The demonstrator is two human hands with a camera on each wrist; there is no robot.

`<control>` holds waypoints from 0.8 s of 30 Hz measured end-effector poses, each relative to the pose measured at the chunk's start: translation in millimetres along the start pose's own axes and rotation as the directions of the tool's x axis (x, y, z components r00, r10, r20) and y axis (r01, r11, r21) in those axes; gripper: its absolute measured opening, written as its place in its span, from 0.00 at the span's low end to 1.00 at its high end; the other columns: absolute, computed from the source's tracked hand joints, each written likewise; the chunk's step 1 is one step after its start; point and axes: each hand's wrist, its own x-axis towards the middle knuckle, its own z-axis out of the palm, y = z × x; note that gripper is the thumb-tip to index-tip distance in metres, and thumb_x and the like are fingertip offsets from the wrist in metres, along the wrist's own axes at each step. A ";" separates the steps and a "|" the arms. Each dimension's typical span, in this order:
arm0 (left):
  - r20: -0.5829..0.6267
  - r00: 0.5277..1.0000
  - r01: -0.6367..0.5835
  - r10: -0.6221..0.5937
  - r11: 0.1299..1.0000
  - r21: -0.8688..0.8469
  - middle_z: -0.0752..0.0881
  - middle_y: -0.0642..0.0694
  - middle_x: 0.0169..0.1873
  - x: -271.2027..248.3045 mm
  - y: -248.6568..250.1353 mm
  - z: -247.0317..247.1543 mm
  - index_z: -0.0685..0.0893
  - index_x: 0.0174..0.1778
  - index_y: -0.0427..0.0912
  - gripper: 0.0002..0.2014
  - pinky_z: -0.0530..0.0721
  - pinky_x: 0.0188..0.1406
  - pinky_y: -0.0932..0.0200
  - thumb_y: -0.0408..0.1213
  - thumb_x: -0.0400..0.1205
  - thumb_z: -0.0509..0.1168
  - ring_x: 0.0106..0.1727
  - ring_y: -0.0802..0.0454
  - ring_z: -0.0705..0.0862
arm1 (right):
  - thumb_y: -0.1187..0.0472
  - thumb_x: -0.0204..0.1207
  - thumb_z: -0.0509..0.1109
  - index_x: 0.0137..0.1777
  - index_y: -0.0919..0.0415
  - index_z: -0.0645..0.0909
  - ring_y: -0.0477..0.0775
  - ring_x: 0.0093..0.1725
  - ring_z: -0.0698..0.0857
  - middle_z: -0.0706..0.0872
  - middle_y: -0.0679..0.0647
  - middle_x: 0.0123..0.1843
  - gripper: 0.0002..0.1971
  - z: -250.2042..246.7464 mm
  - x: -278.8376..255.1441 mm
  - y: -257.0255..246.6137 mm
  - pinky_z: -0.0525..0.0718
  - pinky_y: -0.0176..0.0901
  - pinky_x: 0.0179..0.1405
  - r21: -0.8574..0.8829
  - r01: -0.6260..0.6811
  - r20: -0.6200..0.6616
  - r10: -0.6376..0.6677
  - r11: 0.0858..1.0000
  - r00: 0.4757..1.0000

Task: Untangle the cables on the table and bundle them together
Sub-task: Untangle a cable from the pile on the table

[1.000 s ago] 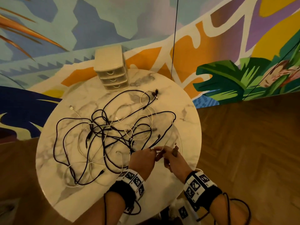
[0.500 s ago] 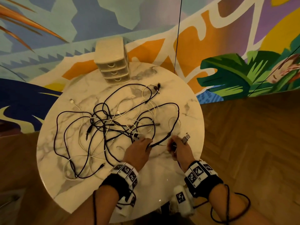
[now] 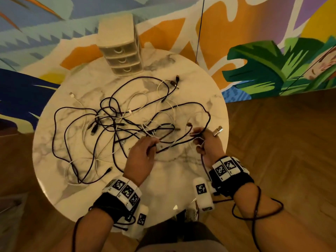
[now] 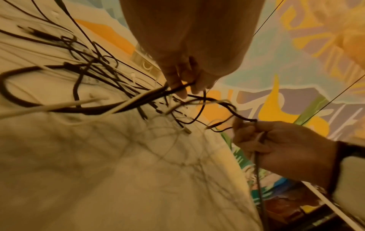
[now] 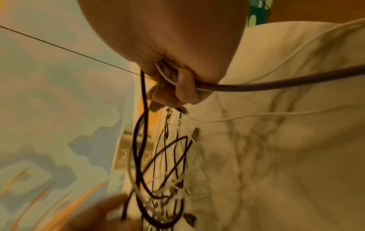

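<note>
A tangle of black and white cables [image 3: 116, 122] sprawls over the round marble table [image 3: 87, 182]. My left hand [image 3: 143, 153] pinches black strands [image 4: 177, 87] at the tangle's near right side, lifted off the tabletop. My right hand [image 3: 207, 140] sits near the table's right edge, fingers curled round a black cable [image 5: 256, 86] and a thin white one [image 5: 164, 75]. A silver USB plug [image 3: 217, 130] sticks up beside that hand's knuckles. A black strand [image 3: 174, 144] stretches between the two hands.
A small cream three-drawer organiser [image 3: 121, 50] stands at the table's far edge, against the painted mural wall [image 3: 254, 51]. Wooden floor [image 3: 281, 142] lies to the right. Loose plug ends [image 3: 175, 81] rest at the far right of the tangle.
My hands were close together near the front; they have since spread apart. The right hand moved toward the right edge with its cables, pulling a black strand taut from the tangle.
</note>
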 end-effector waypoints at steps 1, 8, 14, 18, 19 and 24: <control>-0.025 0.998 0.052 -0.051 0.998 0.041 0.84 0.51 0.45 1.9 -6.4 -3.7 0.83 0.51 0.45 0.12 0.75 0.46 0.72 0.24 0.78 0.64 0.43 0.64 0.80 | 0.63 0.85 0.54 0.40 0.61 0.81 0.43 0.24 0.73 0.86 0.54 0.34 0.17 -4.4 1.7 -3.1 0.60 0.30 0.13 0.030 0.020 -0.008 -0.020 0.999 1.000; -0.179 0.983 0.036 0.031 0.932 0.360 0.78 0.48 0.47 24.3 3.4 -19.2 0.85 0.47 0.42 0.04 0.73 0.48 0.62 0.36 0.79 0.67 0.51 0.50 0.77 | 0.61 0.85 0.54 0.44 0.63 0.82 0.46 0.27 0.75 0.87 0.54 0.34 0.16 -9.4 1.1 -10.4 0.61 0.32 0.14 0.051 0.046 0.058 -0.049 0.998 0.997; 0.077 0.994 -0.102 0.083 0.952 0.289 0.79 0.51 0.43 23.5 41.3 32.3 0.84 0.46 0.43 0.09 0.75 0.37 0.58 0.45 0.82 0.63 0.44 0.50 0.80 | 0.61 0.85 0.53 0.46 0.63 0.83 0.46 0.28 0.74 0.87 0.55 0.36 0.16 3.5 -6.9 -11.5 0.61 0.32 0.16 0.071 0.013 0.155 -0.024 0.997 0.988; 0.091 0.981 -0.184 0.174 0.976 0.120 0.84 0.51 0.38 25.6 34.7 25.6 0.88 0.51 0.40 0.13 0.70 0.35 0.71 0.43 0.83 0.62 0.36 0.62 0.79 | 0.56 0.86 0.54 0.52 0.62 0.83 0.44 0.25 0.73 0.87 0.55 0.37 0.17 -6.0 -5.7 -16.6 0.57 0.33 0.16 0.059 0.027 0.145 -0.036 0.998 0.989; 0.056 0.992 -0.117 0.115 0.992 0.041 0.87 0.50 0.38 26.2 32.5 21.0 0.89 0.52 0.40 0.12 0.72 0.36 0.74 0.41 0.83 0.63 0.35 0.66 0.79 | 0.54 0.86 0.54 0.52 0.61 0.83 0.43 0.23 0.71 0.86 0.54 0.36 0.17 -7.6 -5.4 -17.7 0.56 0.32 0.15 0.052 0.034 0.102 -0.039 0.998 0.994; -0.402 0.913 0.048 -0.069 0.997 -0.061 0.84 0.46 0.36 40.0 37.1 -4.2 0.86 0.44 0.39 0.08 0.74 0.39 0.74 0.37 0.83 0.63 0.35 0.60 0.77 | 0.51 0.86 0.56 0.31 0.55 0.71 0.45 0.20 0.65 0.70 0.48 0.22 0.20 -5.7 -20.1 -30.1 0.62 0.33 0.16 -0.095 0.263 -0.172 -0.276 0.960 0.946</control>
